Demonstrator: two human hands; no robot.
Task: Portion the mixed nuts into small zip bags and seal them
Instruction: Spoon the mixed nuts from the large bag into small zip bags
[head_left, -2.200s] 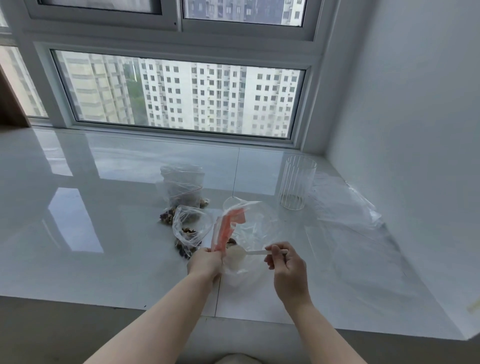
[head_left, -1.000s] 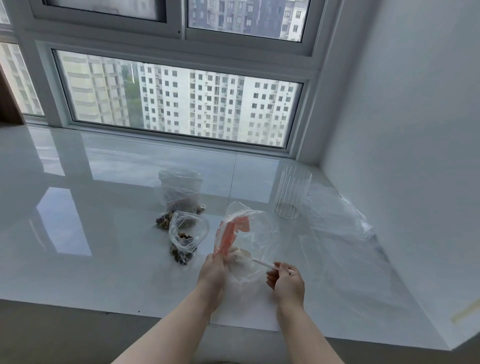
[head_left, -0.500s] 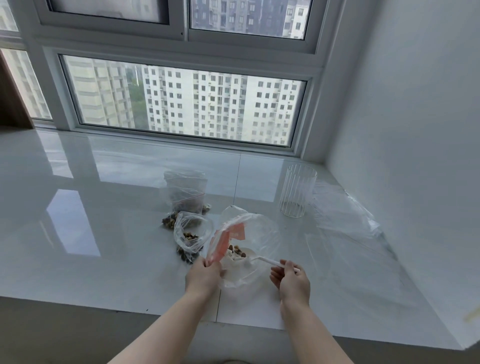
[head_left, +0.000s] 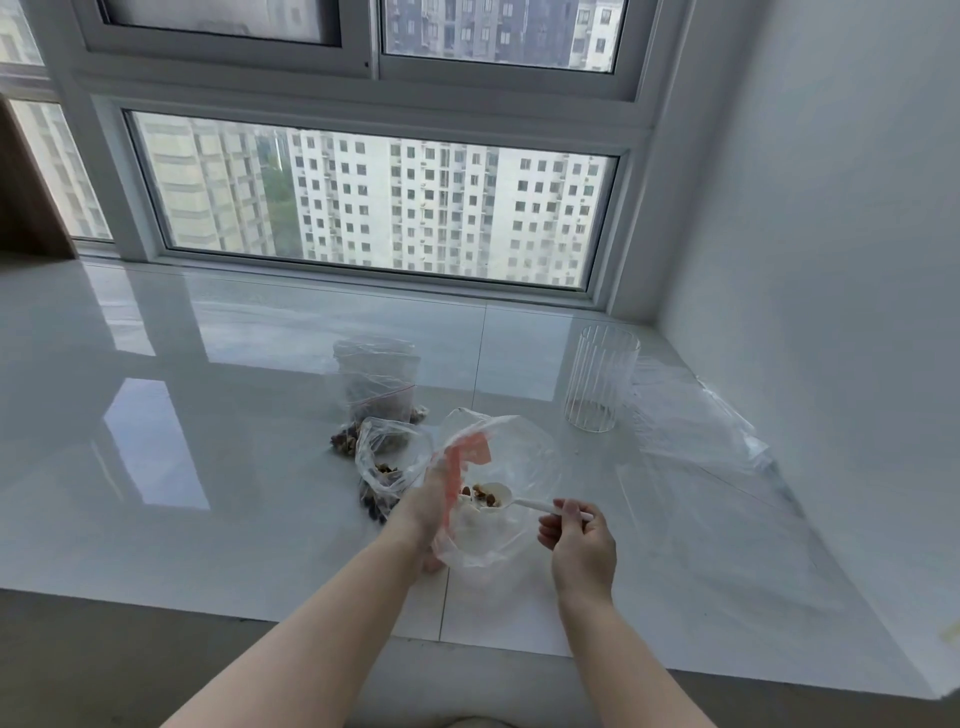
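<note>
Your left hand (head_left: 423, 512) grips big nut bag (head_left: 498, 493) mouth open; right hand (head_left: 579, 535) pinches white spoon (head_left: 511, 500), lifting nuts toward small zip bag (head_left: 389, 462) beyond left hand.

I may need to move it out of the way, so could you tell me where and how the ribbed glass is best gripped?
Grip the ribbed glass round its upright side wall, near the middle, coming from the front left, with the fingers wrapped round it. The wall and loose plastic sheet crowd its right side.

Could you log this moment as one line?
step: scooping | left hand: holds clear bag with red strip | right hand: holds white plastic spoon of mixed nuts
</note>
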